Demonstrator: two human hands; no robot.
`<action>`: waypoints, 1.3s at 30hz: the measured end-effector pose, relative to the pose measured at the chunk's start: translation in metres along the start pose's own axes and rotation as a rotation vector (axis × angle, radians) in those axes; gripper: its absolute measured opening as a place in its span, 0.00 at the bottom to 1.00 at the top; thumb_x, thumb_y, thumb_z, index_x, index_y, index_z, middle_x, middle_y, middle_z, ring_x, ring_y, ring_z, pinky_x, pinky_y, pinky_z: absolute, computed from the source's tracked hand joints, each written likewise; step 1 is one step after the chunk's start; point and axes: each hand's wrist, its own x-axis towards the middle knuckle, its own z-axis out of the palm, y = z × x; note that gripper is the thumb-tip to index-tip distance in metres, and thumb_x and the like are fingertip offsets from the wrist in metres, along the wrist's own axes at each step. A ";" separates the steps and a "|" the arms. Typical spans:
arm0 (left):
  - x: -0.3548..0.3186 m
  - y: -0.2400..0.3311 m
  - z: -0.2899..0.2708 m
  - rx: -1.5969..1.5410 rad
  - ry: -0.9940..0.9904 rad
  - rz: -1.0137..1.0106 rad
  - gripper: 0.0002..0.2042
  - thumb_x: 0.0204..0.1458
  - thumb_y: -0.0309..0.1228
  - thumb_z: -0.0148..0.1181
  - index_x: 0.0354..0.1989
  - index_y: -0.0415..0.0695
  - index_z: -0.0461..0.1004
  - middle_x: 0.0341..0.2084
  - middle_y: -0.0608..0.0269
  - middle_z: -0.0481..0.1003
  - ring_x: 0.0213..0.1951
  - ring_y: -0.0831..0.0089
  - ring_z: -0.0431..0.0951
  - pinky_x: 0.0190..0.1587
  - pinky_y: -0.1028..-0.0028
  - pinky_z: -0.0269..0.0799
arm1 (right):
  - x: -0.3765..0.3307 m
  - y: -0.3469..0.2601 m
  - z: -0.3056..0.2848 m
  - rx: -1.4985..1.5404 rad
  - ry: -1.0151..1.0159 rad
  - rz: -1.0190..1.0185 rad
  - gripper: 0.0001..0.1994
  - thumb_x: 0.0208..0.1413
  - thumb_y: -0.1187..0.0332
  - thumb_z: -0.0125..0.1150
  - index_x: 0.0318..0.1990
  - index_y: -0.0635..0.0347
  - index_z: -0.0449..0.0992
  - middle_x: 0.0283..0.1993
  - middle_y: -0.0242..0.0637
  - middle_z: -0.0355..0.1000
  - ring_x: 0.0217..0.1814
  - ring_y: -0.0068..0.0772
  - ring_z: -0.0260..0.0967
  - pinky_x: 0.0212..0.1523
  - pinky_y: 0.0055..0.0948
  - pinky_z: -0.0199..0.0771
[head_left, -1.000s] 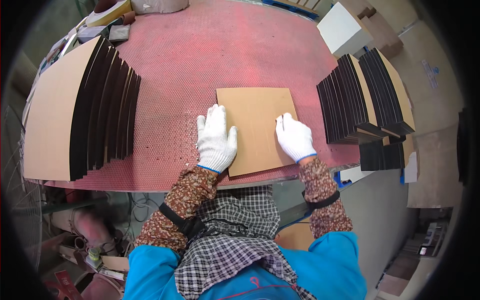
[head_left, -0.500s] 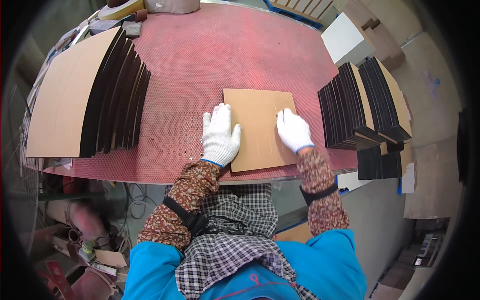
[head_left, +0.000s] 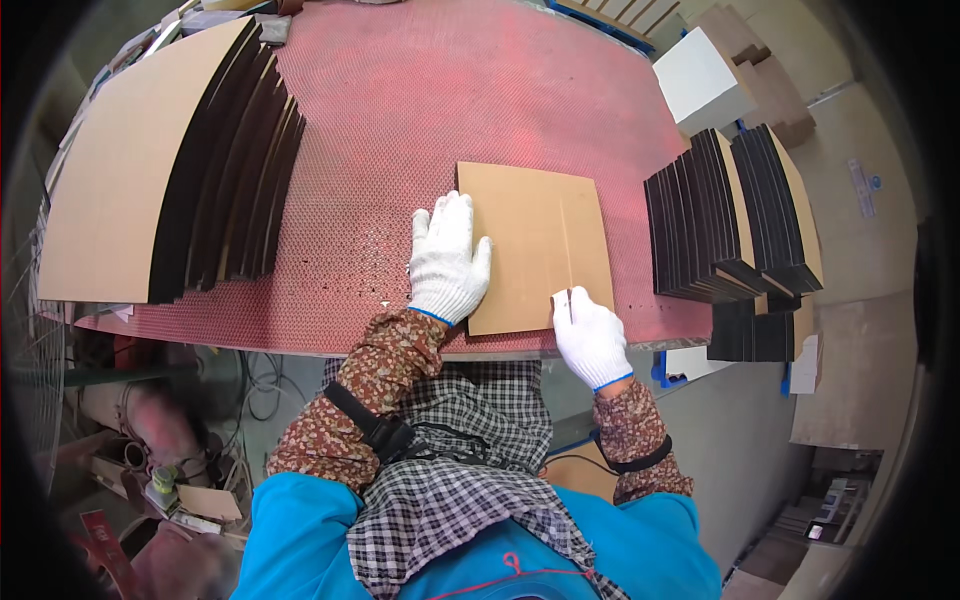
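Spreading across most of the view is a red table (head_left: 450, 120) with a perforated, dimpled top; its near edge runs just in front of the person's body, and the wide middle and far stretch of it lies bare, giving open room to move; along the left edge leans a big fanned stack of boards (head_left: 170, 170), tan on the top face and dark along the cut edges, reaching almost to the near left corner; at the right edge stands a second, smaller stack of dark boards (head_left: 730, 215), its lower pieces hanging past the table's near right corner; beyond it, off the far right corner, sits a white box (head_left: 700, 85). Between the two stacks, at the near edge, a tan cardboard sheet (head_left: 535, 245) lies flat, its near side level with the table edge and well apart from both stacks; a thin straight line runs down its right part. The left hand (head_left: 448, 262), in a white glove, rests flat with fingers spread on the sheet's left edge, gripping nothing; the right hand (head_left: 590, 335), also gloved, is curled at the sheet's near right corner, pinching a small thin dark tool (head_left: 569, 303) whose tip meets the line.
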 end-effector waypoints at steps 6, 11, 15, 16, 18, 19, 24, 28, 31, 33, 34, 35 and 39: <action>0.000 0.003 -0.003 -0.006 -0.019 -0.003 0.31 0.56 0.34 0.61 0.65 0.30 0.63 0.63 0.37 0.67 0.69 0.46 0.62 0.72 0.47 0.49 | 0.073 0.011 0.021 -0.049 0.076 -0.128 0.14 0.69 0.58 0.48 0.38 0.59 0.70 0.24 0.50 0.76 0.27 0.54 0.77 0.31 0.49 0.78; 0.000 0.002 -0.002 0.030 -0.012 0.003 0.30 0.55 0.34 0.61 0.65 0.30 0.63 0.62 0.37 0.68 0.69 0.46 0.63 0.72 0.48 0.50 | 0.147 0.017 0.030 -0.106 0.208 -0.312 0.13 0.67 0.60 0.48 0.39 0.60 0.73 0.34 0.52 0.78 0.37 0.51 0.79 0.39 0.48 0.79; 0.002 0.001 -0.003 0.013 0.007 0.021 0.30 0.56 0.34 0.60 0.65 0.30 0.63 0.62 0.37 0.67 0.68 0.47 0.63 0.72 0.48 0.49 | 0.160 0.024 0.033 -0.058 0.160 -0.231 0.13 0.66 0.61 0.48 0.38 0.60 0.74 0.35 0.49 0.77 0.37 0.50 0.78 0.40 0.47 0.79; 0.000 0.000 -0.001 0.013 0.009 0.020 0.30 0.56 0.34 0.60 0.65 0.30 0.63 0.62 0.37 0.67 0.68 0.47 0.63 0.72 0.48 0.49 | 0.156 0.024 0.034 -0.152 0.212 -0.351 0.13 0.66 0.61 0.48 0.38 0.60 0.74 0.35 0.49 0.76 0.36 0.51 0.78 0.39 0.47 0.79; -0.002 -0.005 0.005 0.033 0.031 0.032 0.30 0.56 0.34 0.60 0.65 0.30 0.63 0.62 0.37 0.67 0.68 0.47 0.63 0.73 0.48 0.49 | 0.139 0.017 0.032 -0.091 0.200 -0.324 0.12 0.66 0.62 0.47 0.39 0.60 0.73 0.35 0.49 0.75 0.34 0.52 0.77 0.37 0.48 0.79; -0.001 -0.003 0.003 0.030 0.032 0.032 0.30 0.56 0.34 0.60 0.65 0.30 0.63 0.62 0.37 0.67 0.68 0.47 0.63 0.73 0.48 0.49 | 0.124 0.016 0.029 -0.094 0.200 -0.325 0.12 0.66 0.62 0.47 0.39 0.60 0.73 0.35 0.49 0.75 0.34 0.52 0.77 0.37 0.48 0.79; -0.002 -0.001 0.003 0.037 0.024 0.018 0.30 0.57 0.35 0.60 0.64 0.30 0.64 0.63 0.37 0.67 0.68 0.47 0.63 0.73 0.48 0.49 | 0.027 0.009 0.007 -0.122 -0.059 -0.164 0.13 0.68 0.60 0.46 0.39 0.60 0.71 0.31 0.55 0.76 0.33 0.53 0.78 0.34 0.49 0.79; 0.000 0.000 -0.005 -0.006 -0.001 0.007 0.30 0.57 0.35 0.60 0.64 0.30 0.64 0.63 0.37 0.67 0.69 0.46 0.63 0.72 0.47 0.49 | -0.023 -0.009 -0.021 0.003 -0.190 -0.006 0.12 0.68 0.60 0.49 0.37 0.59 0.71 0.28 0.53 0.74 0.30 0.52 0.77 0.28 0.49 0.77; 0.000 0.002 -0.004 -0.005 0.009 0.002 0.30 0.56 0.35 0.60 0.64 0.30 0.64 0.63 0.37 0.67 0.69 0.47 0.63 0.72 0.48 0.49 | -0.033 -0.017 -0.018 -0.084 -0.008 -0.215 0.10 0.67 0.64 0.52 0.39 0.60 0.73 0.28 0.47 0.72 0.26 0.47 0.76 0.23 0.44 0.76; 0.001 0.001 -0.001 0.002 0.023 0.008 0.30 0.56 0.35 0.60 0.65 0.30 0.63 0.62 0.37 0.67 0.68 0.46 0.63 0.72 0.48 0.49 | -0.027 -0.013 -0.003 -0.275 0.092 -0.435 0.09 0.66 0.66 0.53 0.45 0.63 0.75 0.31 0.43 0.71 0.23 0.40 0.75 0.21 0.37 0.75; 0.002 0.001 0.000 0.002 0.024 0.007 0.30 0.56 0.35 0.60 0.65 0.30 0.63 0.62 0.37 0.67 0.68 0.46 0.63 0.72 0.48 0.49 | -0.023 -0.016 0.004 -0.192 0.044 -0.335 0.09 0.66 0.66 0.53 0.45 0.63 0.75 0.32 0.42 0.71 0.23 0.39 0.74 0.21 0.37 0.75; 0.001 0.001 0.001 0.005 0.013 0.004 0.30 0.56 0.35 0.60 0.65 0.30 0.63 0.62 0.37 0.67 0.68 0.46 0.63 0.72 0.48 0.49 | -0.019 -0.019 0.010 -0.108 -0.003 -0.234 0.09 0.66 0.66 0.54 0.45 0.63 0.75 0.32 0.42 0.71 0.23 0.39 0.74 0.21 0.38 0.75; 0.001 0.001 0.000 0.016 0.013 0.003 0.31 0.56 0.35 0.60 0.65 0.30 0.63 0.63 0.37 0.66 0.69 0.47 0.62 0.73 0.48 0.49 | 0.002 -0.031 0.007 -0.029 0.052 -0.156 0.12 0.69 0.60 0.49 0.35 0.56 0.71 0.21 0.46 0.73 0.25 0.51 0.76 0.26 0.47 0.76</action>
